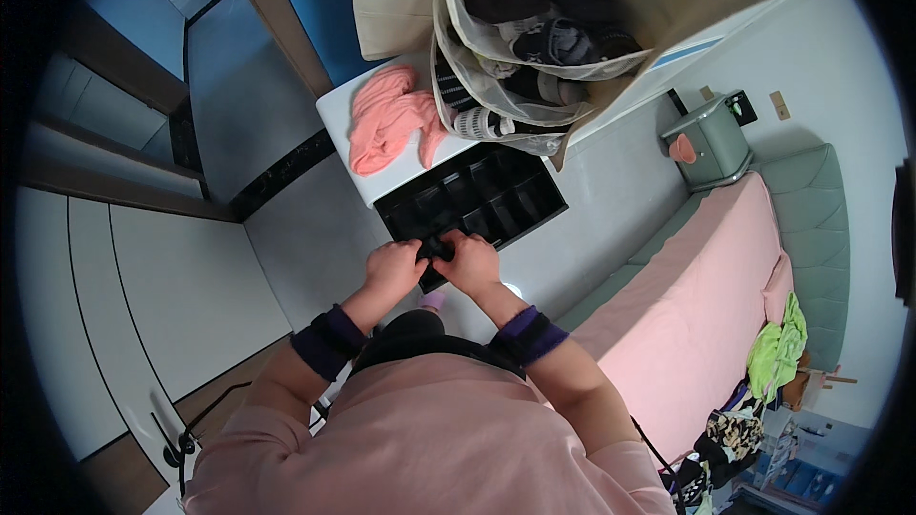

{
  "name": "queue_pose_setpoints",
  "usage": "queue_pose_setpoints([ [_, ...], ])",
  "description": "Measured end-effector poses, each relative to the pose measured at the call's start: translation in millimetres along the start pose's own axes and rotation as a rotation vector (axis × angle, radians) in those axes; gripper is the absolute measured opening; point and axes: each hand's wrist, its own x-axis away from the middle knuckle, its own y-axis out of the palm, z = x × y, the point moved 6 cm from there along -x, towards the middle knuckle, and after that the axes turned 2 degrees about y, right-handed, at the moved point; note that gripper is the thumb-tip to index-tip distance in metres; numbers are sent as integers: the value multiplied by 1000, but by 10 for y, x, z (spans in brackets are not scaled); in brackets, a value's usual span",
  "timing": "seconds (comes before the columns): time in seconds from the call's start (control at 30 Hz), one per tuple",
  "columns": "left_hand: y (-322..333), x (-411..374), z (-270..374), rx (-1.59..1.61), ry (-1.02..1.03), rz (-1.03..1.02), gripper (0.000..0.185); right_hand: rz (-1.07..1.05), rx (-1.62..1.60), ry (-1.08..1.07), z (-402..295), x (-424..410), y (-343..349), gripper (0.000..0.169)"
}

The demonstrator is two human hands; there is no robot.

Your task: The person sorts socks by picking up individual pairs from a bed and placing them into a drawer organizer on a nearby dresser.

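Both hands meet low in front of my body, over the near edge of an open black drawer with compartments (494, 189). My left hand (396, 270) and my right hand (469, 261) grip a small, dark, soft-looking item (435, 249) between them; its exact kind cannot be told. The drawer extends from a white cabinet (372, 189). On the cabinet top lies a crumpled salmon-pink cloth (390, 118). Above the drawer hangs a beige organizer with mesh pockets (544, 111), holding dark socks or similar rolled items (554, 43).
To the right stands a bed with a pink cover (687, 272) and a green padded headboard (801, 179). A green bedside cabinet (708, 143) is beyond it. White wardrobe doors (172, 279) rise at the left. Clothes (737, 429) are heaped at the lower right.
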Motion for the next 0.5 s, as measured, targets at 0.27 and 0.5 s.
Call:
queue_pose_setpoints([
  [0.27,-107,87,-99,165,148,145,24,-9,161,6,-110,51,158,30],
  [0.5,-149,166,-18,230,500,187,13,54,278,-41,-194,58,277,32],
])
